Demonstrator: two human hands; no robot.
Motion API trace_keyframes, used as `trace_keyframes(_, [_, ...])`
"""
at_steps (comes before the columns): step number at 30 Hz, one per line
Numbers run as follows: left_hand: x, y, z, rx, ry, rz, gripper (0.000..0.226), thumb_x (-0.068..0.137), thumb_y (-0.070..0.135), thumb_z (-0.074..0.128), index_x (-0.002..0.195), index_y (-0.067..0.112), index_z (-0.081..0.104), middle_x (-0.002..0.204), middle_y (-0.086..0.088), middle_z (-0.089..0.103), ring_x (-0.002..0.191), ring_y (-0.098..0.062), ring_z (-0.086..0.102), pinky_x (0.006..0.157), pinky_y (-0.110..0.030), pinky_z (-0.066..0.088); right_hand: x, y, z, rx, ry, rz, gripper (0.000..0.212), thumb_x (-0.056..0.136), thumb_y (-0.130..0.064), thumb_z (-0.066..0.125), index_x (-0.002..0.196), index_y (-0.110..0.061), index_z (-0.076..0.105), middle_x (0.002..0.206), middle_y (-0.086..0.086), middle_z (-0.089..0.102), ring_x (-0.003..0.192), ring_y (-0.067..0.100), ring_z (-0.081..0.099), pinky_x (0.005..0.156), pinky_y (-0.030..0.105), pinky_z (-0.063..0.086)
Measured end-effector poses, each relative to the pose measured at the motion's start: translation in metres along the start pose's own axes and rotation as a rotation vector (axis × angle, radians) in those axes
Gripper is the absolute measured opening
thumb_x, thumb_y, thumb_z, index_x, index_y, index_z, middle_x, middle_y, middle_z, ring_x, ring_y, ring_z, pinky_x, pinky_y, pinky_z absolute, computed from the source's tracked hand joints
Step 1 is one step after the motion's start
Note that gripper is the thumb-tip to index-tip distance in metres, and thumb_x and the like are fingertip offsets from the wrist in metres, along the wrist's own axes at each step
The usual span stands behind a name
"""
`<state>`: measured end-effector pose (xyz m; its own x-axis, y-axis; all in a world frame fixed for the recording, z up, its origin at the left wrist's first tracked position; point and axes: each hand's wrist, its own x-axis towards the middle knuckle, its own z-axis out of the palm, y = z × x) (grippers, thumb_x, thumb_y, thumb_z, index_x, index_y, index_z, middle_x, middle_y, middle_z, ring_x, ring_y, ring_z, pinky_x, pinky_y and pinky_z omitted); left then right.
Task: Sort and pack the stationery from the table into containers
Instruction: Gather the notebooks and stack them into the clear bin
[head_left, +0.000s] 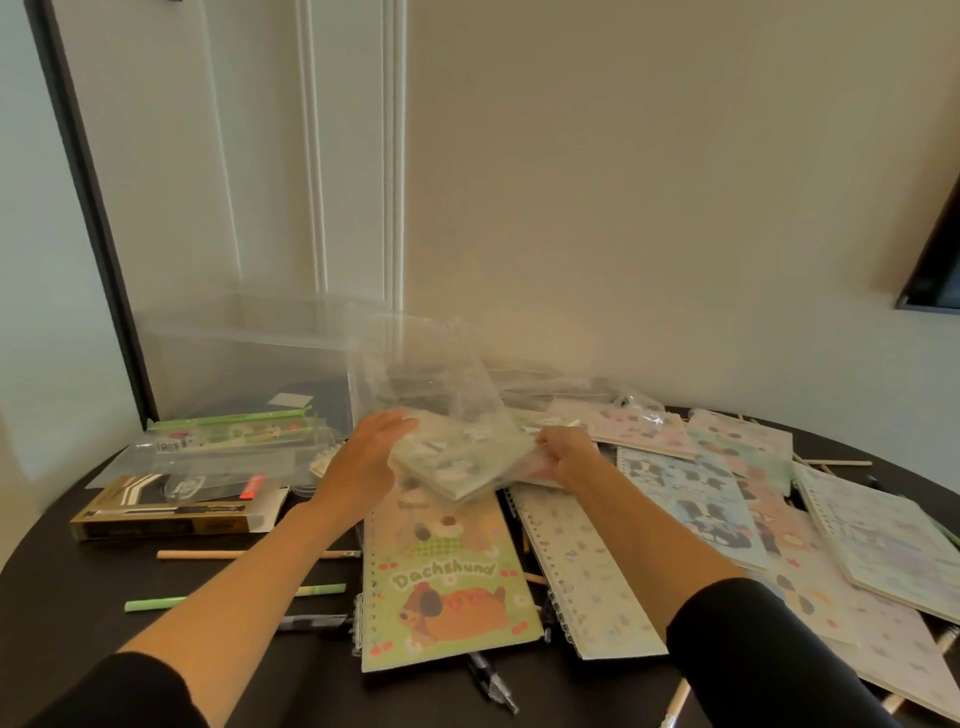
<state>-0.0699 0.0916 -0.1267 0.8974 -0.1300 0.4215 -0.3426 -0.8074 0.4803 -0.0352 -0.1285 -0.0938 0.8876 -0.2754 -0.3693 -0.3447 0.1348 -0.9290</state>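
Left hand (371, 452) is flat, fingers straight and close together, pressed to the left edge of the wrapped notebook pack (457, 460). Right hand (566, 457) is curled, pinching the pack's right edge. The pack is tilted, held just above the middle of the tabletop (78, 597), over the top end of the Dachshund notebook (447, 582). Loose clear wrap (431, 374) stands up at the pack's far side; cannot tell if it is attached. Clear bin (244, 353) sits at the far-left edge, behind the left hand. Green pencil case (234, 431) and black-gold box (176, 512) lie at the left edge, in front of the bin. Wooden pencil (208, 554) and green pencil (156, 604) lie on the tabletop by the left forearm. Spiral notebook (587, 571) is just right of the Dachshund one, under the right forearm. Pile of pastel notebooks (727, 493) overlaps across the right side. Black pen (493, 680) lies near the near edge.
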Motion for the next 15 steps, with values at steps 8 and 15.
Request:
trace_keyframes(8, [0.014, 0.045, 0.015, 0.017, 0.042, -0.127, 0.069, 0.086, -0.018, 0.035, 0.146, 0.013, 0.025, 0.156, -0.004, 0.014, 0.144, -0.018, 0.005, 0.113, -0.031, 0.020, -0.016, -0.023, -0.064, 0.162, 0.263, -0.287, 0.017, 0.097, -0.003, 0.035, 0.098, -0.001, 0.052, 0.090, 0.016, 0.059, 0.086, 0.038, 0.063, 0.056, 0.041, 0.056])
trace_keyframes(15, [0.020, 0.090, 0.047, 0.066, -0.060, -0.170, 0.069, 0.092, -0.007, 0.032, 0.149, 0.021, 0.005, 0.157, -0.003, -0.003, 0.145, -0.019, -0.006, 0.113, -0.037, 0.022, -0.030, -0.028, -0.124, 0.386, 0.432, -0.310, 0.040, 0.100, -0.008, 0.032, 0.140, -0.012, 0.026, 0.136, 0.014, 0.046, 0.086, 0.033, 0.065, 0.054, 0.030, 0.056])
